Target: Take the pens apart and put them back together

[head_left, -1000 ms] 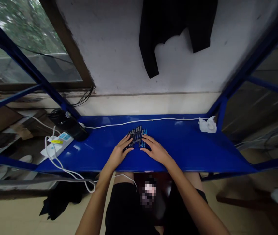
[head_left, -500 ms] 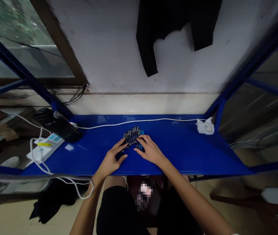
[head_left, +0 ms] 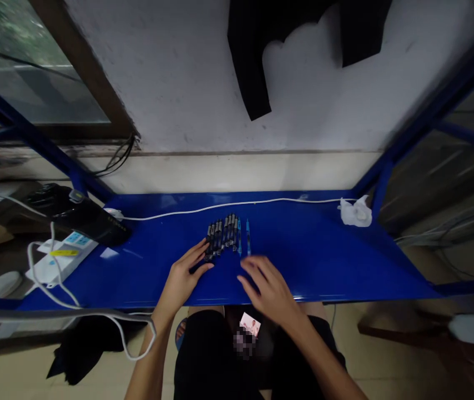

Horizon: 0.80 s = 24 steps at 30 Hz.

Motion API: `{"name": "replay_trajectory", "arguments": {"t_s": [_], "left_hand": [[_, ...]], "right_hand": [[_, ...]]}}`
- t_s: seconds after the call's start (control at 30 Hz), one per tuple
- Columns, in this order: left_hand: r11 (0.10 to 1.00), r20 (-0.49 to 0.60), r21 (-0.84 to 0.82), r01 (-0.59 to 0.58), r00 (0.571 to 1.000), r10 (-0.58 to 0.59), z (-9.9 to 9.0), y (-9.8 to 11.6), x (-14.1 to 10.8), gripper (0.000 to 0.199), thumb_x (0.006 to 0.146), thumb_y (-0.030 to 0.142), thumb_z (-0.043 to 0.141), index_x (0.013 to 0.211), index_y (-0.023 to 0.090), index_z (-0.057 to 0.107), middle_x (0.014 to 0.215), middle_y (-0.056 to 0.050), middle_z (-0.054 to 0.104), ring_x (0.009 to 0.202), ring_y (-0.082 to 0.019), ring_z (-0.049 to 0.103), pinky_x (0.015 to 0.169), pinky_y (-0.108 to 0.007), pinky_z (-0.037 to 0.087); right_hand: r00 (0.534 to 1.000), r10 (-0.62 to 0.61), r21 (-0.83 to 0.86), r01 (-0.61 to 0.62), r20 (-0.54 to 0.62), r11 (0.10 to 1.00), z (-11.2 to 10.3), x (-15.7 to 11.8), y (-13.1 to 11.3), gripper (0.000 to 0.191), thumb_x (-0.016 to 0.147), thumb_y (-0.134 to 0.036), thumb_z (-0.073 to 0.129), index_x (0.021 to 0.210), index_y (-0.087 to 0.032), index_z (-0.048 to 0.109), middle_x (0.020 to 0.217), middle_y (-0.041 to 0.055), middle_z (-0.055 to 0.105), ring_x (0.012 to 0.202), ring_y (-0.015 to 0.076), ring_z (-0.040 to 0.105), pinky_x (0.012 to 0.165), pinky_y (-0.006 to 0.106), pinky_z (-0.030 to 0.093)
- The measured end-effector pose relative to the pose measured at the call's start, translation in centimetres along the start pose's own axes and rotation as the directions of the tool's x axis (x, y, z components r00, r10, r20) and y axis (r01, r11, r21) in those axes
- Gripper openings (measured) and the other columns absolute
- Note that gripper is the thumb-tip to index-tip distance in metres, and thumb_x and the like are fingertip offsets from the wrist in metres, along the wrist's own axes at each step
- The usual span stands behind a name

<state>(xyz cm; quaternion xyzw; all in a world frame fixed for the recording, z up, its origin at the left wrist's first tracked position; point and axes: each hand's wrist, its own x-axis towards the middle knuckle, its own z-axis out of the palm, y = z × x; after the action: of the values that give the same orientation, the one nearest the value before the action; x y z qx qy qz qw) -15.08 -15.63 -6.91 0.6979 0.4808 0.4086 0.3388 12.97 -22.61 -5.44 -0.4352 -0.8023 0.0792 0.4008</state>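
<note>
Between the two hands in the head view, the row of dark pens [head_left: 219,236] lies flat, each pen's long axis running from the person toward the wall [head_left: 186,89]. One blue pen [head_left: 239,236] lies just beside the row's right end, and a second blue pen [head_left: 248,233] lies a little farther right, roughly parallel to the row with a narrow gap between the two.

The right hand [head_left: 270,289] is the nearer one to both blue pens. It sits to the right of the row and on its near side, so the blue pens lie ahead of its fingertips; its thumb and fingers are apart, and blur keeps me from telling whether it touches a pen. The left hand [head_left: 183,279], thumb spread away from its fingers, has its fingertips against the row's left end.

Under the row is a smooth, glossy blue desk [head_left: 320,255]. Beyond the row runs a white cable [head_left: 282,200]; well to its right sits a crumpled white wrapper [head_left: 355,212]. Well left of the row are a black bottle [head_left: 82,214] and a power strip [head_left: 51,270].
</note>
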Motion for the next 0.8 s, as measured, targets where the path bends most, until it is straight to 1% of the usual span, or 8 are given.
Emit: {"name": "replay_trajectory", "arguments": {"t_s": [0.1,0.17,0.2,0.27,0.33,0.4,0.6,0.8], "left_hand": [[0.998,-0.005,-0.041,0.049,0.999,-0.049,0.1,0.3,-0.1,0.056,0.098,0.048,0.082,0.15,0.033,0.071,0.166,-0.004,0.061,0.139,-0.032,0.072,0.122,-0.052,0.06],[0.997,-0.018,-0.03,0.071,0.997,-0.071,0.0,0.7,0.0,0.054,0.097,0.048,0.083,0.149,0.034,0.072,0.166,-0.003,0.061,0.14,-0.032,0.071,0.123,-0.051,0.059],[0.997,-0.029,-0.018,0.078,0.996,-0.079,0.0,0.9,0.0,0.053,0.097,0.048,0.083,0.147,0.035,0.072,0.165,-0.003,0.061,0.14,-0.032,0.072,0.123,-0.051,0.059],[0.996,-0.056,0.004,0.088,0.995,-0.088,0.0,1.3,0.1,0.051,0.098,0.048,0.082,0.146,0.035,0.073,0.164,-0.004,0.062,0.138,-0.032,0.072,0.123,-0.052,0.059],[0.996,-0.074,0.007,0.087,0.994,-0.086,0.0,1.6,0.1,0.049,0.101,0.047,0.08,0.147,0.034,0.071,0.162,-0.005,0.063,0.139,-0.032,0.072,0.123,-0.053,0.06],[0.996,-0.084,0.003,0.089,0.993,-0.088,-0.1,1.7,0.1,0.048,0.103,0.046,0.077,0.149,0.034,0.07,0.162,-0.005,0.062,0.141,-0.032,0.07,0.123,-0.053,0.06],[0.987,-0.101,-0.046,0.151,0.983,-0.155,-0.5,1.5,0.0,0.046,0.104,0.047,0.075,0.148,0.034,0.07,0.162,-0.006,0.062,0.139,-0.033,0.071,0.122,-0.052,0.06],[0.985,-0.125,-0.099,0.141,0.98,-0.153,-0.5,1.9,0.3,0.04,0.105,0.047,0.074,0.14,0.029,0.075,0.155,-0.008,0.067,0.141,-0.032,0.069,0.121,-0.052,0.06]], "right_hand": [[0.98,0.021,0.186,0.017,-0.196,0.982,2.0,-7.8,-2.2,0.039,0.1,-0.005,0.061,0.134,-0.025,0.064,0.101,0.0068,0.076,0.09,0.0232,0.073,0.084,0.041,0.064],[0.972,0.233,0.156,-0.228,-0.016,0.961,4.5,-12.8,-2.3,0.04,0.101,-0.01,0.061,0.137,-0.027,0.063,0.11,0.0086,0.078,0.104,0.0272,0.077,0.097,0.048,0.064],[0.92,0.38,0.05,-0.385,0.097,0.921,6.0,-14.7,-1.9,0.049,0.099,-0.017,0.066,0.146,-0.025,0.06,0.127,0.0136,0.077,0.124,0.0334,0.074,0.106,0.054,0.062],[0.665,0.685,-0.235,-0.645,0.297,0.727,8.8,-17.4,-0.8,0.097,0.082,-0.03,0.086,0.168,-0.016,0.042,0.166,0.0257,0.053,0.158,0.0488,0.048,0.122,0.066,0.049],[0.417,0.775,-0.438,-0.651,0.475,0.619,11.2,-18.8,0.4,0.125,0.065,-0.03,0.095,0.174,-0.014,0.036,0.18,0.0272,0.033,0.168,0.0551,0.027,0.132,0.07,0.033],[0.31,0.762,-0.519,-0.583,0.569,0.625,13.1,-19.4,1.0,0.135,0.06,-0.03,0.096,0.177,-0.016,0.032,0.184,0.0268,0.022,0.171,0.0555,0.014,0.136,0.071,0.02],[0.259,0.75,-0.619,-0.436,0.609,0.653,16.6,-20.6,1.2,0.122,0.07,-0.031,0.094,0.177,-0.026,0.036,0.181,0.0254,0.032,0.168,0.0557,0.026,0.13,0.077,0.028],[0.39,0.671,-0.532,-0.411,0.631,0.74,16.8,-22.2,3.8,0.107,0.07,-0.022,0.088,0.17,-0.028,0.049,0.172,0.0227,0.051,0.16,0.0538,0.044,0.129,0.076,0.033]]}}
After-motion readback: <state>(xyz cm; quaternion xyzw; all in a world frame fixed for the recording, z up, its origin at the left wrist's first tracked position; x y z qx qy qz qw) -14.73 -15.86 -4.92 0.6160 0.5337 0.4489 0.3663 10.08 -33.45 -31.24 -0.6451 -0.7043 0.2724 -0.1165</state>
